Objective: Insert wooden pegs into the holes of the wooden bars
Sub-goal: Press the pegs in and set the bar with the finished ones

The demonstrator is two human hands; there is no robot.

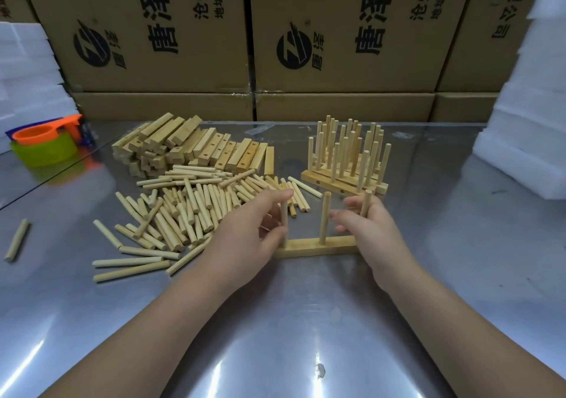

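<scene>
A wooden bar lies flat on the metal table in front of me. Three pegs stand upright in it. My left hand pinches the left peg near the bar's left end. The middle peg stands free between my hands. My right hand grips the right peg at the bar's right end. A heap of loose pegs lies to the left, with a stack of bare bars behind it.
Finished bars with pegs stand at the back right. Cardboard boxes wall off the rear. White foam blocks rise on the right and left. Orange and green cups sit far left. One stray peg lies at the left.
</scene>
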